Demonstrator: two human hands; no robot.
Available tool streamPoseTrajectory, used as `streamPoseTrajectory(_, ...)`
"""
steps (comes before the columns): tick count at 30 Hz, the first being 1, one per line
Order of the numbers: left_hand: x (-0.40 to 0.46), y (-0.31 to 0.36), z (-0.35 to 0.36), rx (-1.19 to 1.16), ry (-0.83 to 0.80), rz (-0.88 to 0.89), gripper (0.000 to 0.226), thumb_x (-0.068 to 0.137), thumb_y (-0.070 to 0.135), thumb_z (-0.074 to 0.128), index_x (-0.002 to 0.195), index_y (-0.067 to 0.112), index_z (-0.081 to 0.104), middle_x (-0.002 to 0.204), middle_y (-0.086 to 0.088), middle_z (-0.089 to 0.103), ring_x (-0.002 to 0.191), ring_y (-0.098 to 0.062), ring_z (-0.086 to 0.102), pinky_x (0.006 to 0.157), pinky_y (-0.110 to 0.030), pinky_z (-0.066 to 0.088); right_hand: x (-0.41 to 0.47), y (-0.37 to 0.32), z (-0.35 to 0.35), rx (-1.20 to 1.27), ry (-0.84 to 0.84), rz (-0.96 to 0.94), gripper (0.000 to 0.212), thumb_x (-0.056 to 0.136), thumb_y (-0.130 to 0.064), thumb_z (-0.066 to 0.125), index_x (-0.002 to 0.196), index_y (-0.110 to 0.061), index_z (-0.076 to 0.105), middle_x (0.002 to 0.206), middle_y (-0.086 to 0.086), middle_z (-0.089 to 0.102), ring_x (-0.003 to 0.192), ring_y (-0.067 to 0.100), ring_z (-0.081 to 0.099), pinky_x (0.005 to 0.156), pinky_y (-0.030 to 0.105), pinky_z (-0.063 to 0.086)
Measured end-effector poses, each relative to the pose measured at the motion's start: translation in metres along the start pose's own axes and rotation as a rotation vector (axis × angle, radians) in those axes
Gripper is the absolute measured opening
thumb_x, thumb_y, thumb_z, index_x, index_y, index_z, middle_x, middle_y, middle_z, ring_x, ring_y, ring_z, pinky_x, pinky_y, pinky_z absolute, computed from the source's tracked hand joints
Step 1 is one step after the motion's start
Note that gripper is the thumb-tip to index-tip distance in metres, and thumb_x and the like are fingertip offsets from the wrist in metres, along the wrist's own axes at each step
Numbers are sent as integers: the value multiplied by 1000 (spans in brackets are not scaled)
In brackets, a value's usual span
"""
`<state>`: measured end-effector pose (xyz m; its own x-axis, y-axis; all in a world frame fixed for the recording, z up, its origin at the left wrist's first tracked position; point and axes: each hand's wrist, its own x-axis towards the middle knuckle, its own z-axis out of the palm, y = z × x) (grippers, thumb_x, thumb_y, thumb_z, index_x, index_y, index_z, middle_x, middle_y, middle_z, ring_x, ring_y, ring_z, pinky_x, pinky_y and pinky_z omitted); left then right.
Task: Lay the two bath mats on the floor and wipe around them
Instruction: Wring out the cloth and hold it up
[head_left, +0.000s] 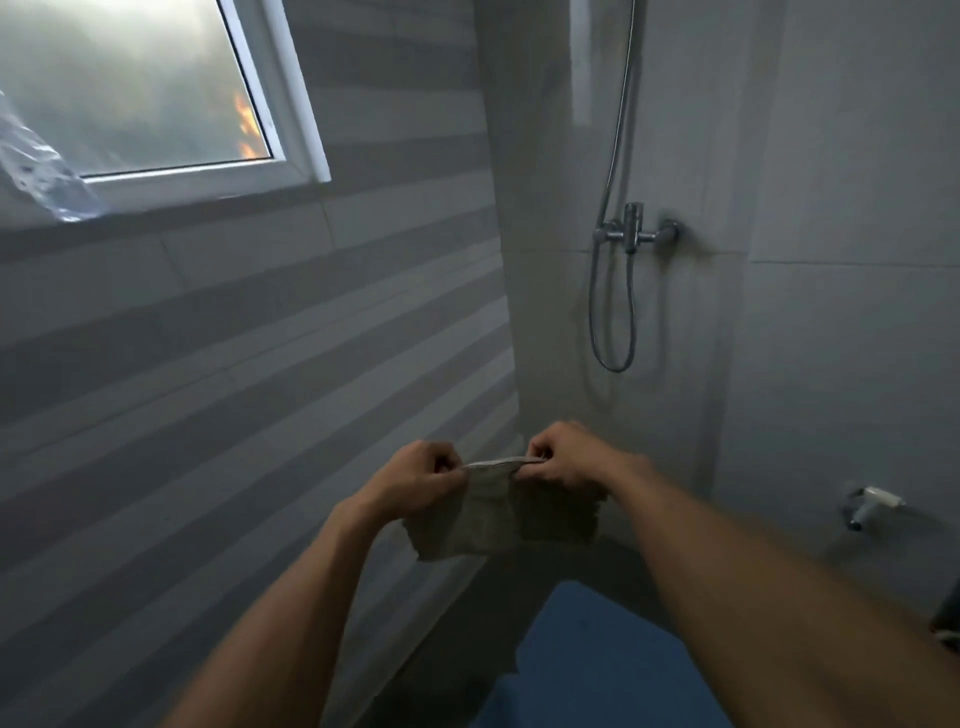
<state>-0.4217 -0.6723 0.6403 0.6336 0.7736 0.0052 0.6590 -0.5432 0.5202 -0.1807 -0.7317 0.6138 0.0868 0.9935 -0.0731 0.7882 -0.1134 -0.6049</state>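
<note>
A small grey-beige cloth (483, 519) hangs in front of me, stretched along its top edge between both hands. My left hand (421, 480) pinches the cloth's left corner with curled fingers. My right hand (566, 460) pinches the right corner the same way. Both arms reach forward at about waist height in the shower corner. Below them, a blue bath mat (608, 670) lies on the dark floor, partly hidden by my right forearm. Only this one mat is visible.
A grey striped tiled wall (208, 415) with a white-framed window (291, 114) stands on the left. The shower mixer (634, 234) and its looped hose (613, 322) hang on the far wall. A small wall tap (867, 504) sticks out at the right.
</note>
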Motion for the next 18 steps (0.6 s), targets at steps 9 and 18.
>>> streamPoseTrajectory(9,-98,-9,-102,82,316,-230,13,89,23,60,90,14,71,88,-6,70,85,-20,66,76,-36,53,23,-139,-4,-22,-65,-348,21,85,-47,73,80,-27,70,82,-12,66,83,12,65,74,30,52)
streamPoseTrajectory(18,-213,-7,-147,197,566,-472,15,87,22,63,95,13,71,89,-3,69,79,-15,61,62,-22,43,6,-256,19,-87,-103,-715,13,95,-37,60,107,-37,66,109,-2,66,100,20,62,90,43,53)
